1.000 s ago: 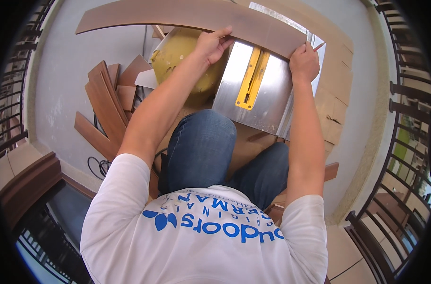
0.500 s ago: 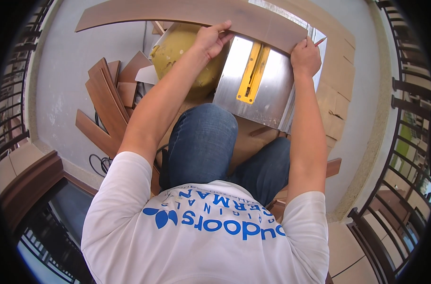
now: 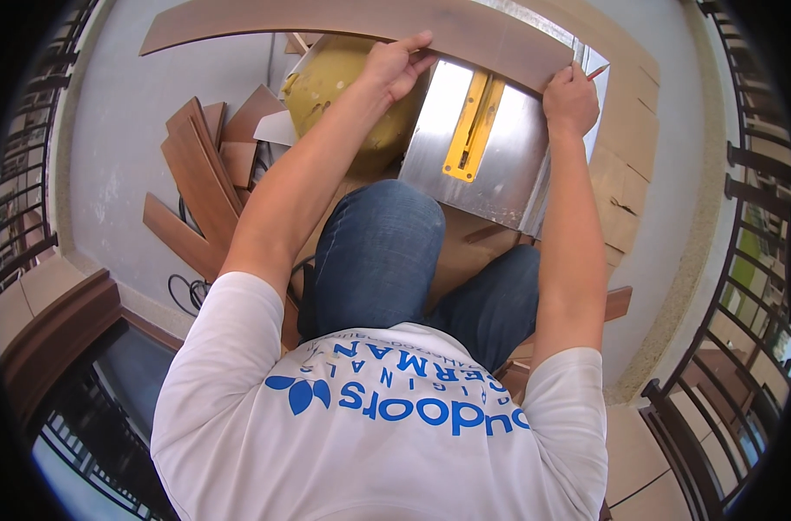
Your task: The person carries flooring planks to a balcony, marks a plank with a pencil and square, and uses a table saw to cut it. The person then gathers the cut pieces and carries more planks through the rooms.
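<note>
Plank [image 3: 361, 19] spans the far part of the metal worktop [image 3: 519, 156], its long end reaching out to the left past it, though whether it rests on the metal I cannot tell. Left hand [image 3: 400, 65], near the worktop's left edge, holds the plank's near edge with the thumb on top, while the right hand [image 3: 572, 100], at the worktop's right edge, grips the plank's right end and also holds a pencil [image 3: 599, 71]. Left of the worktop are a yellow tub [image 3: 339, 91] and offcuts [image 3: 203, 178]; right of it, cardboard [image 3: 617, 178].
</note>
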A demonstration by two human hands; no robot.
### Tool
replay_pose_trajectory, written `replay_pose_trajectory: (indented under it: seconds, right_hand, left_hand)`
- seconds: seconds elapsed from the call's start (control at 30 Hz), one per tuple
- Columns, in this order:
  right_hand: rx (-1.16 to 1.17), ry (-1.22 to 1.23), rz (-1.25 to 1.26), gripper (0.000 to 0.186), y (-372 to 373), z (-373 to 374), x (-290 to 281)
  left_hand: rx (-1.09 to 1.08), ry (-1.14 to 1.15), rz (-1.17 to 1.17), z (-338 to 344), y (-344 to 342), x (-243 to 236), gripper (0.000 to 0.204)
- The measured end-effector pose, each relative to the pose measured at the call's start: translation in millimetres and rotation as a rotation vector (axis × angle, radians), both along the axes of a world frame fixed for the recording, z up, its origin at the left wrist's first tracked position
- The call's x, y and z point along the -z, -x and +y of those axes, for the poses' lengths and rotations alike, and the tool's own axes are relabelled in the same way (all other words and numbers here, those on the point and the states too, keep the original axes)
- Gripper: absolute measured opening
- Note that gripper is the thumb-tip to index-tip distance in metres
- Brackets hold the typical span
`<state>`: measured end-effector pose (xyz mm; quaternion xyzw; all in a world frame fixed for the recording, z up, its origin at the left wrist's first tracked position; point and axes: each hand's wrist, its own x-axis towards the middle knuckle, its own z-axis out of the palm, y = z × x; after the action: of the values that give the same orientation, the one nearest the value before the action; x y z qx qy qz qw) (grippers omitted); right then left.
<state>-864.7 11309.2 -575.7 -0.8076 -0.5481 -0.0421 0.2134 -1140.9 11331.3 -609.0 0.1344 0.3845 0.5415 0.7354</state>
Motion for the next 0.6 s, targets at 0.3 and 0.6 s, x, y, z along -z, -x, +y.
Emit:
replay_pose_trajectory:
  seconds: [0.3, 0.6]
  right_hand:
    - [0.024, -0.008, 0.027, 0.040, 0.6, -0.5, -0.4]
    - [-0.007, -0.034, 0.011, 0.039, 0.3, -5.9, 1.6]
  left_hand:
    - [0.011, -0.021, 0.016, -0.2, -0.5, -0.3, 0.021]
    - [0.021, -0.015, 0.023, -7.4, -0.3, -2.2, 0.020]
